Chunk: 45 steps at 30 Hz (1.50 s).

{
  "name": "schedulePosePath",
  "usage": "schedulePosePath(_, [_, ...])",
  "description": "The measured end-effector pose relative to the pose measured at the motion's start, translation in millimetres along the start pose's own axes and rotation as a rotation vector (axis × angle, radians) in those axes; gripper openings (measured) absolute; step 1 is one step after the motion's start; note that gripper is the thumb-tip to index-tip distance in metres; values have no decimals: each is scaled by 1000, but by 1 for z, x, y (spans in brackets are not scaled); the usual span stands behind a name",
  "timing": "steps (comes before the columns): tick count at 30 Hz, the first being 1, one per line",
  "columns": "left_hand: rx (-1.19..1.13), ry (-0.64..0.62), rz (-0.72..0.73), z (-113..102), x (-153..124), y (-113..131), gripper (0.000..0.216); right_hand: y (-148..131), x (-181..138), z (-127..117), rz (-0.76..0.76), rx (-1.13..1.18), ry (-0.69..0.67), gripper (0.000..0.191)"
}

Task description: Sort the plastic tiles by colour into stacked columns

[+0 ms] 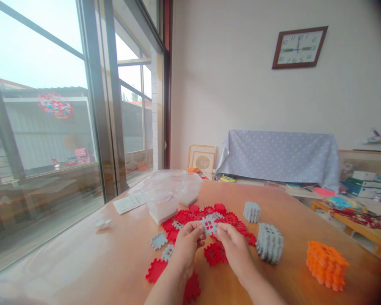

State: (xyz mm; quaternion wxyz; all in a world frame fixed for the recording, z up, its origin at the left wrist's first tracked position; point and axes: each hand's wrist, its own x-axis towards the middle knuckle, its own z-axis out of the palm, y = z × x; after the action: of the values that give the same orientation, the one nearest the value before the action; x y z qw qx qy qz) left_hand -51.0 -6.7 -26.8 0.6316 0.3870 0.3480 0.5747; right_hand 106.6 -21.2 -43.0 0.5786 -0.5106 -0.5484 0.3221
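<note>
- Over the table's middle, well in from its near edge, a grey tile is held up above the red pile
- looks like the step is just handling that tile; next move probably needs both pinches working together
- left hand grips its left side, fingers curled
- right hand pinches its right side
- forearms angle inward from the near edge
</note>
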Motion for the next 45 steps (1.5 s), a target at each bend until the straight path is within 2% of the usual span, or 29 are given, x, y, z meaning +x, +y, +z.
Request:
schedulePosePath(4, [-91,22,-56,-1,2,-1,31,2,-3,0,-203,-252,40,39])
schedulePosePath(11, [-114,-7,-100,0,1,1,24,-3,-12,2,-303,-554,91,42])
schedulePosePath(18, [-91,-31,-105,4,-6,7,30,-9,-13,2,-368,-660,138,39])
schedulePosePath(29, [-8,-82,-95,4,-2,8,35,-27,-13,-6,-358,-706,192,37])
schedulePosePath(32, [79,-81,-65,3,0,8,35,-39,-11,-21,-340,-739,276,38])
schedulePosePath(36, [152,-83,-70,3,0,7,38,-43,-9,-58,-335,-802,447,43])
schedulePosePath(41, [181,-52,-67,7,-2,10,44,-27,-12,-115,-285,-909,601,48])
schedulePosePath(45, [217,-59,-66,8,-1,11,44,-13,-16,-139,-216,-981,691,50])
